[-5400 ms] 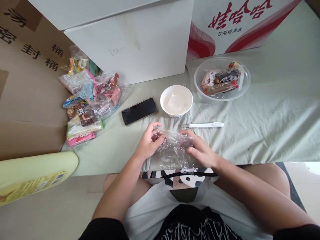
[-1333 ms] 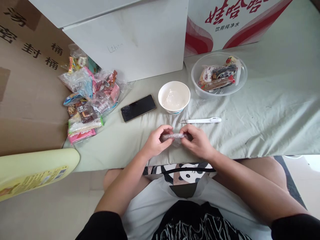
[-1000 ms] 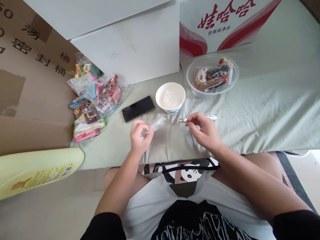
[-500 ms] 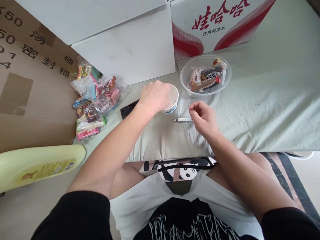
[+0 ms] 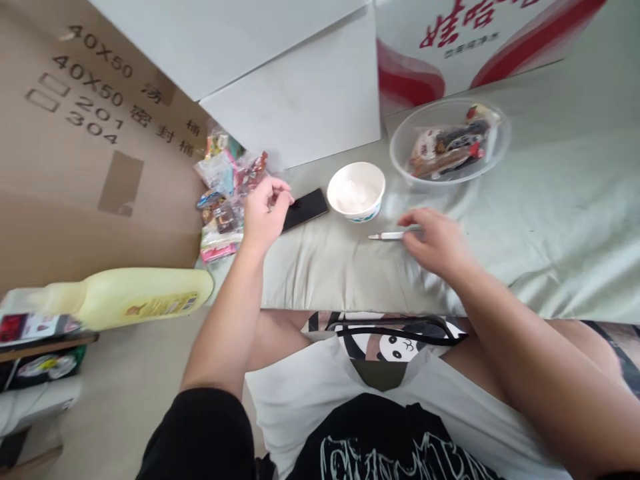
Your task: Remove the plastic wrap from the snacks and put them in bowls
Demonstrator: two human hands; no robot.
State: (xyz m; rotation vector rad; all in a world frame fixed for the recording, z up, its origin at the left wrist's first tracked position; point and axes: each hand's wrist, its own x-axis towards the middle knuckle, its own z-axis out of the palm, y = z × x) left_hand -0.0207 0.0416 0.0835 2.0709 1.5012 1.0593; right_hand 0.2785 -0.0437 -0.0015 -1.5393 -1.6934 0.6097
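My left hand [image 5: 267, 210] hovers beside the pile of packaged snacks [image 5: 227, 200] and over the left end of a black phone [image 5: 310, 208]. Its fingers are curled in toward the thumb; whatever may be between them is hidden. A white paper cup [image 5: 357, 190] with blue print near its base stands upright, nothing touching it. To its front right lies a slim white pen-like tool [image 5: 390, 236] with a pointed tip. My right hand [image 5: 435, 240] is at the tool's right end, thumb and forefinger apart on either side of it; whether they touch it is unclear.
A clear plastic bowl [image 5: 400, 163] with wrapped snacks stands right of the cup. White boxes [image 5: 305, 107] and a red-and-white carton [image 5: 410, 73] line the back. A brown carton [image 5: 165, 200] walls the left, with a yellow bottle [image 5: 150, 297] in front of it.
My left hand has come out of the paper cup and moved left, uncovering the phone. The right hand's fingers have spread around the pen-like tool's end. The view has swung left.
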